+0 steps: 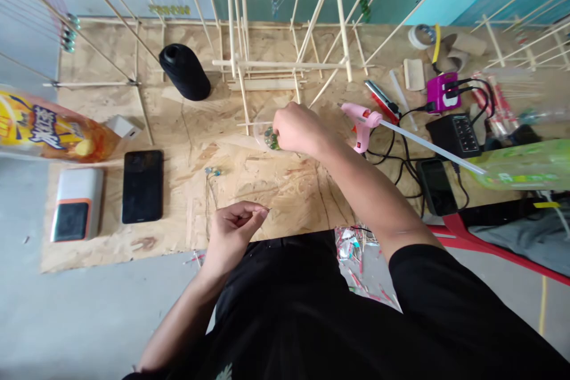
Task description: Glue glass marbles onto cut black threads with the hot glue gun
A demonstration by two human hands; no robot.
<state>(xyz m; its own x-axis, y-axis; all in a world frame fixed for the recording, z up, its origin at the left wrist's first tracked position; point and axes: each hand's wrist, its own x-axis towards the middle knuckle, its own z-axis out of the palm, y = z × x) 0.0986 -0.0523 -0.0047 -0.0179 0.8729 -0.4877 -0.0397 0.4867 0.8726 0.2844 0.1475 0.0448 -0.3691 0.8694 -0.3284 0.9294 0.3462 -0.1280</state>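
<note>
Marble dish with both hands near it

The right hand point(296, 129) reaches into a clear, round, shallow dish point(257, 132) of green glass marbles point(270, 139); its fingers are curled but the fingertips hidden, so whether they grip cannot be told. In front of the dish, the left hand point(236, 228) pinches a thin dark strand point(269, 209), barely visible, between thumb and forefinger. A pale wooden-stick frame point(285, 64) stands behind the dish, a pink plastic glue gun point(363, 124) to its right. A sideways nudge might tip the dish, scattering marbles; a loosened pinch could drop the strand.
</note>
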